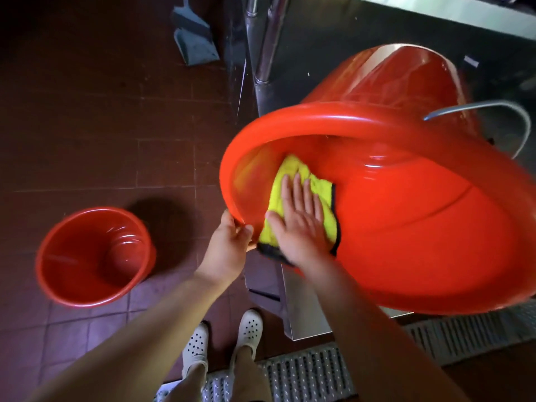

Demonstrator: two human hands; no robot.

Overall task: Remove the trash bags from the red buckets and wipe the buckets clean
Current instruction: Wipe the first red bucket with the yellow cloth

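Open tiled floor [95, 117] is seen left; second red bucket [94, 256] stands there. Right side is blocked by tilted red bucket [406, 227] and steel cabinet [333, 53].

Glossy red plastic bucket [406, 227], soft yellow cloth [290, 181], matt floor tiles [101, 126].

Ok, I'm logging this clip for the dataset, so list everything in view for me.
large bucket: one, red, tilted on its side, against the metal counter
small bucket: one, red, upright on the floor, left
cloth: one, yellow with dark edging, inside the large bucket
dustpan: one, grey-blue, floor, top
metal counter: one, steel, top right
floor grate: one, grey, bottom
shoes: two, white, bottom centre
left hand: grips the large bucket's rim
right hand: flat, presses the cloth
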